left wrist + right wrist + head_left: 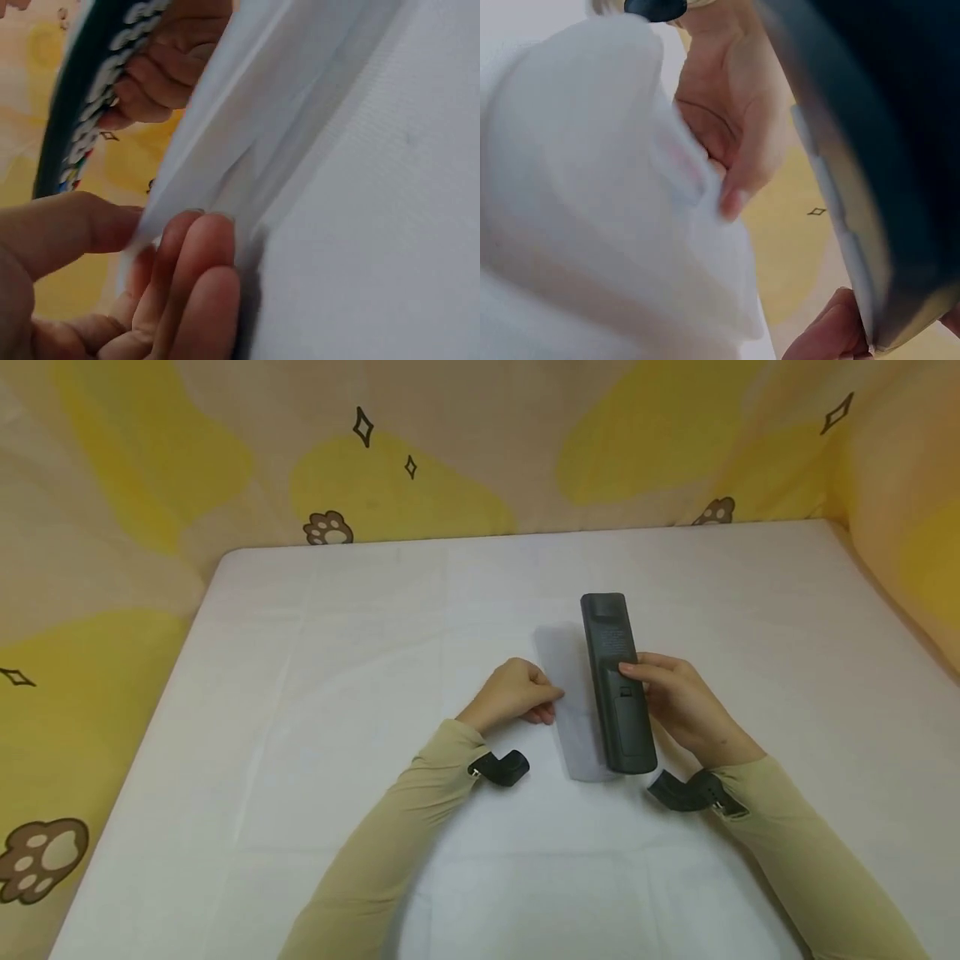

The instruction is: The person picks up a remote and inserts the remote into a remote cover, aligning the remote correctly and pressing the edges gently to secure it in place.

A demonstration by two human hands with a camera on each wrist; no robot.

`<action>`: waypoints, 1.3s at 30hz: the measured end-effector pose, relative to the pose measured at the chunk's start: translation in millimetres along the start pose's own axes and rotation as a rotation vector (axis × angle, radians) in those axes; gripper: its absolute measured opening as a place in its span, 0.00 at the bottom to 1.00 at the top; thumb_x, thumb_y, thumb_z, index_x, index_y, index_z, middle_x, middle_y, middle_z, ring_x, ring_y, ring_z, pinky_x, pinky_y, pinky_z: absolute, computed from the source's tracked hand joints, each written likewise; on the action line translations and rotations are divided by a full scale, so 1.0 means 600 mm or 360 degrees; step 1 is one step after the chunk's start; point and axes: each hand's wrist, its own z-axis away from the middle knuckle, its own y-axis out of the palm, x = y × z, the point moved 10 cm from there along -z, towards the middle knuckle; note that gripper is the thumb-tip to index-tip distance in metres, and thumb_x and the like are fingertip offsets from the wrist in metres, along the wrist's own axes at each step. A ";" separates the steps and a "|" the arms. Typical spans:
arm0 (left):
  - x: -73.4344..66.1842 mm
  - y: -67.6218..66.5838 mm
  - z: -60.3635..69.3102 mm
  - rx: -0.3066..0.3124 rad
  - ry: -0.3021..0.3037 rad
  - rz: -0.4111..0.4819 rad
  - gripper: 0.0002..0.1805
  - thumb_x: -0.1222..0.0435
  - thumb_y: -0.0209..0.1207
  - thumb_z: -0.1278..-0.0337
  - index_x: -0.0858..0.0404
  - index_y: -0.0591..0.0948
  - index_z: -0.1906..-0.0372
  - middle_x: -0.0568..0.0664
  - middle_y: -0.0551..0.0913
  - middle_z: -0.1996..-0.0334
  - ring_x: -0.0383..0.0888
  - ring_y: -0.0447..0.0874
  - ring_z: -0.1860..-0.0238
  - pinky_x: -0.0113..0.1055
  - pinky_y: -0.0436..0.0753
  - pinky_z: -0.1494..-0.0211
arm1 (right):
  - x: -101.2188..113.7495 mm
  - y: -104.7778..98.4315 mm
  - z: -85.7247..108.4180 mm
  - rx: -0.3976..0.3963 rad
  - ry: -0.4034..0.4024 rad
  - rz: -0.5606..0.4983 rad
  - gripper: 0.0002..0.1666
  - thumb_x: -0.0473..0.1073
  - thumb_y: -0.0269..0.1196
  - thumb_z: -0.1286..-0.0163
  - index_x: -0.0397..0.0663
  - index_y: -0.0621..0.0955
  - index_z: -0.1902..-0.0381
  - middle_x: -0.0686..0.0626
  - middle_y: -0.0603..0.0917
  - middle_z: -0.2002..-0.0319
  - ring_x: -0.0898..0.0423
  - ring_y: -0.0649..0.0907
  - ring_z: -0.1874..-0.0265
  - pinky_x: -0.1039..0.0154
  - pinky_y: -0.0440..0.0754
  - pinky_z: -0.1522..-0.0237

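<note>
A dark remote control [618, 685] is held up in my right hand [686, 706], its back with the battery cover facing the head camera. The thumb lies on its back, and in the left wrist view its pale buttons [94, 90] point away from the thumb side. My left hand [517, 692] pinches the left edge of a translucent, whitish sleeve [573, 727] between thumb and fingers. This thin sleeve [202, 142] stands slightly off the table on its edge. In the head view the remote hides part of its right side.
A white-covered table [337, 693] spreads around both hands. Patterned yellow and peach cloth [465, 452] hangs behind the table and along its sides. Each wrist wears a black strap camera [501, 768] over a light sleeve.
</note>
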 end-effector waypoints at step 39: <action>0.043 -0.012 0.015 0.0086 -0.0143 0.1274 0.18 0.73 0.53 0.36 0.76 0.71 0.44 0.54 0.81 0.61 0.42 0.84 0.66 0.37 0.83 0.57 | -0.040 0.027 -0.005 0.0104 0.0122 0.0141 0.10 0.36 0.55 0.32 0.52 0.83 0.65 0.53 0.83 0.65 0.57 0.79 0.63 0.63 0.76 0.56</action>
